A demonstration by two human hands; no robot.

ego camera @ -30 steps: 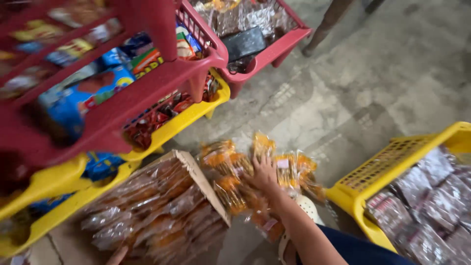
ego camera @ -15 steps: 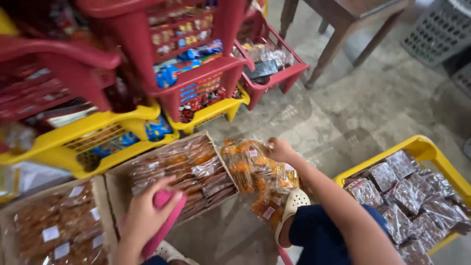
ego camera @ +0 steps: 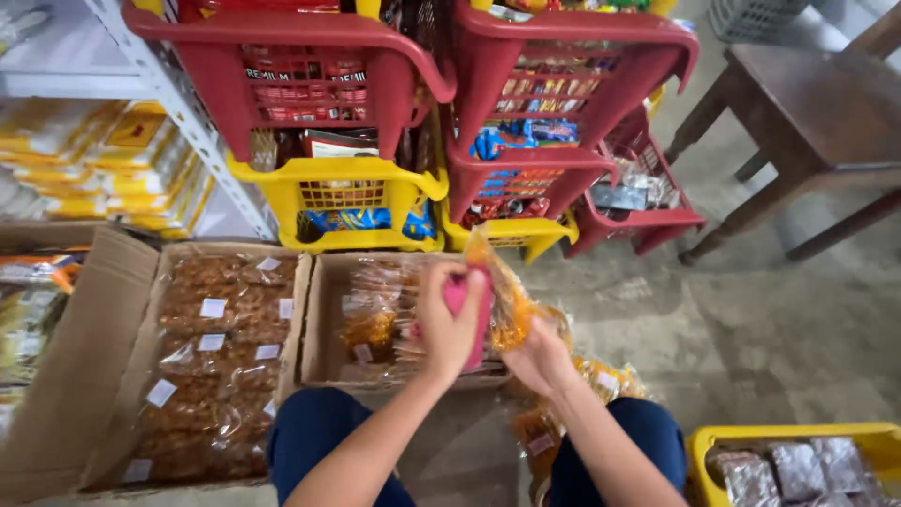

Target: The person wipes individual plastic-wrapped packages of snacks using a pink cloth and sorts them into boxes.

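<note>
We crouch on the concrete floor (ego camera: 751, 338) in front of the stacked red basket (ego camera: 282, 75) and yellow basket (ego camera: 347, 202). Our left hand (ego camera: 449, 324) is curled tight around a pink handheld tool (ego camera: 466, 302), fingers wrapped over its top. Our right hand (ego camera: 537, 357) pinches a clear snack packet (ego camera: 507, 296) of orange crisps, thumb and fingers closed on its lower edge, holding it upright against the tool. Both sit above the near right corner of the open cardboard box (ego camera: 324, 319) that holds more such packets. As we judge it, the step in hand is pressing a label onto this packet. The next move likely calls for steadying the packet flat against the tool's face. More orange packets (ego camera: 610, 380) lie on the floor by our right knee; a larger box (ego camera: 122, 338) of labelled brown snacks sits to the left.
</note>
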